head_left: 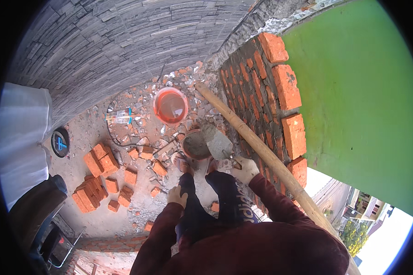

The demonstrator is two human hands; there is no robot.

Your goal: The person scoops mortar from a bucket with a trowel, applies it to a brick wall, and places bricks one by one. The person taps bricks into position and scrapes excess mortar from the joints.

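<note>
My right hand (245,170), in a pale glove, is closed round the handle of a trowel (217,143). The trowel's wide grey blade is smeared with mortar and hovers over the right rim of a small bucket of grey mortar (196,145) in front of my feet. My left hand (177,197), also gloved, hangs beside my left knee with nothing in it, its fingers slightly apart. To my right a partly built brick wall (245,85) has a top row of orange bricks (287,87) with gaps between them.
A bamboo pole (252,137) slants along the wall. Beyond the mortar stands a red bucket (170,106) with liquid. Bricks (89,195) are piled at left near a black round tub (60,142). A printed bag (119,116) and rubble lie by the grey tiled wall (124,41).
</note>
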